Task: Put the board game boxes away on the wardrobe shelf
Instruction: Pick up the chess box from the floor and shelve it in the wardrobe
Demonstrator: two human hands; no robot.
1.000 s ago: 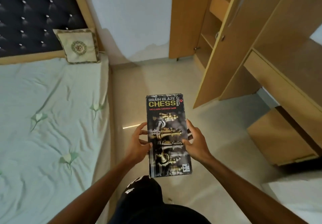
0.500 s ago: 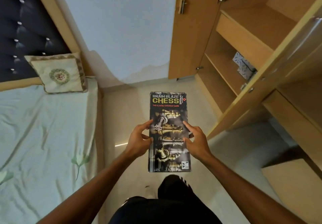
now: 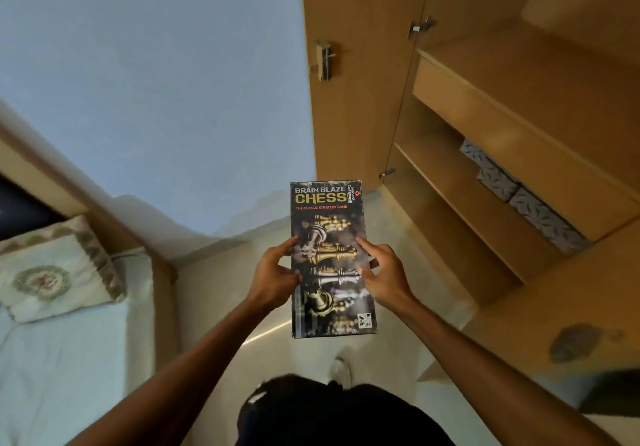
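Now we grip the chess box (image 3: pixel 332 258) with left hand (image 3: pixel 273 277) and right hand (image 3: pixel 382 277); keep it level; slide flat onto the open shelf (image 3: pixel 460 189).

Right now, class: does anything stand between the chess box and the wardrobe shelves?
Nothing visible. The wardrobe door stands open; only air separates the chess box, held by left hand and right hand, from the shelves. Patterned boxes occupy part of one.
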